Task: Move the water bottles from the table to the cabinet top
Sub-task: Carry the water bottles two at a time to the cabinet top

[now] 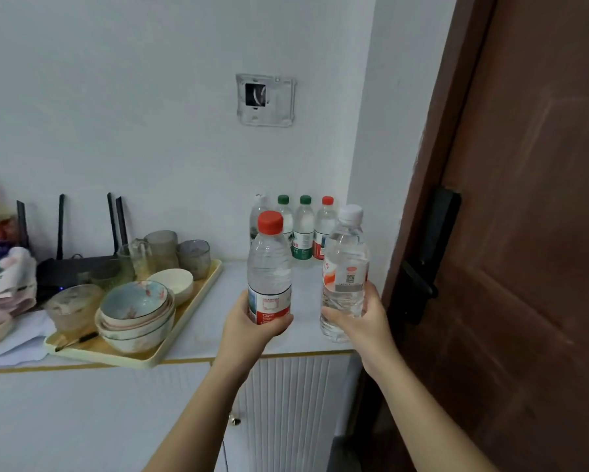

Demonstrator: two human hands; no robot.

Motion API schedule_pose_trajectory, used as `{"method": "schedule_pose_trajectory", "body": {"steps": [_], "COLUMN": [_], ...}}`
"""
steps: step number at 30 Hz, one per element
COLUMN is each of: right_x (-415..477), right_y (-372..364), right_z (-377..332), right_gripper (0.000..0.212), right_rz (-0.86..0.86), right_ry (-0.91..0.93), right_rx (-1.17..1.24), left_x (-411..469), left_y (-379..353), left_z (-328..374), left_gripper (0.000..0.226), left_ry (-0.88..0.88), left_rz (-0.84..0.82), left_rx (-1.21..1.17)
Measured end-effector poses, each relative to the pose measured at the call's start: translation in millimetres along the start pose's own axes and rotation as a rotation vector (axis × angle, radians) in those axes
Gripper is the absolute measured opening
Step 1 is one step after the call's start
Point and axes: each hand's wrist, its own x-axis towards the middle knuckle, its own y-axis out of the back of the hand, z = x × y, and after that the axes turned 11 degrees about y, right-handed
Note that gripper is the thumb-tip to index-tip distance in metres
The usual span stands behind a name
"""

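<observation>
My left hand [252, 327] grips a clear water bottle with a red cap [269, 264] around its lower part, upright above the white cabinet top [306, 321]. My right hand [363, 321] holds a second clear bottle with a white cap [345, 267], also upright, just right of the first. Behind them, against the wall, several more water bottles [303, 229] stand in a row with green, red and white caps.
A yellow tray [198, 308] with stacked bowls [136, 311] and glass cups [162, 248] sits on the cabinet's left. A black router [72, 267] and bags lie further left. A brown door [524, 233] with a black handle [426, 260] stands close on the right.
</observation>
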Motion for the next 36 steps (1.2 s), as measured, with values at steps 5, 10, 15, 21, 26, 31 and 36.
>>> {"method": "schedule_pose_trajectory", "body": {"steps": [5,10,15,21,26,31,36], "right_x": [47,102,134,156,175,182,178], "right_y": [-15,-28,-35,-33,-26,-20,-20], "right_z": [44,90,130,159,174,187,195], "right_gripper": [0.063,0.065,0.065,0.064,0.066,0.064,0.060], "right_rz": [-0.003,-0.001,0.016,0.034,0.006,0.020,0.060], "right_ry": [-0.023,-0.054,-0.111,-0.130,-0.119,-0.084,-0.034], "right_rx": [-0.032,-0.073,-0.121,-0.132,-0.173,-0.343,-0.411], "left_x": [65,140,192,229,246,262,278], "left_y": [-18,-30,-41,-56,-66,-62,-66], "left_z": [-22,-46,-62,-70,-72,-70,-69], "left_gripper": [0.048,0.052,0.051,0.052,0.049,0.056,0.063], "left_ry": [0.045,0.118,0.155,0.161,0.135,0.090,0.043], "left_rz": [0.002,-0.031,-0.042,-0.074,-0.100,-0.223,-0.179], "left_rx": [0.037,0.029,0.052,0.099,0.137,0.304,0.460]}}
